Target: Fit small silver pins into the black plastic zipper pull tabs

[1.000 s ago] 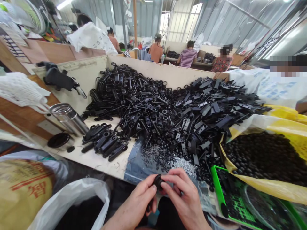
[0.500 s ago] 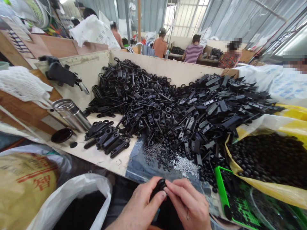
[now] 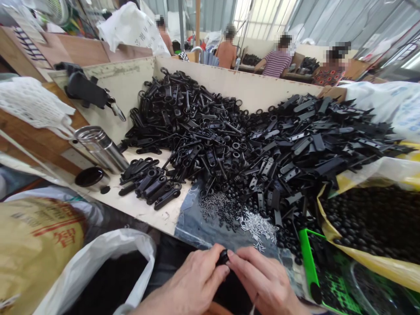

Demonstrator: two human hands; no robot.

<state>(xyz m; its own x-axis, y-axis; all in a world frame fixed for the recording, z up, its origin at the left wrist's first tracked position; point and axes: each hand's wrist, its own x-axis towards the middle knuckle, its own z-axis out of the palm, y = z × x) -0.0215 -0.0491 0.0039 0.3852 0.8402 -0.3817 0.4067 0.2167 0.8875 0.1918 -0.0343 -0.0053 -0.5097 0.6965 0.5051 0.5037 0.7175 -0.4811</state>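
At edge of cream board bench (image 3: pixel 147 212): left hand (image 3: pixel 193 282) and right hand (image 3: pixel 265 280) together, fingertips clamped on small black plastic piece (image 3: pixel 223 257). Beyond, heaped matte black plastic tabs (image 3: pixel 229 144), fine silver pins (image 3: pixel 257 229), round black beads (image 3: pixel 370 218) in yellow sack (image 3: pixel 361 258).

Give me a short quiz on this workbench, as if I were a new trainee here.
1. True or false: the left hand and right hand are pinching a small black part between them.
2. What colour shows on the plastic bag holding the black beads?
3. What lies on the blue cloth at the front of the pile of black plastic tabs? A) silver pins B) coins C) screwdrivers

Key: 1 true; 2 yellow; 3 A
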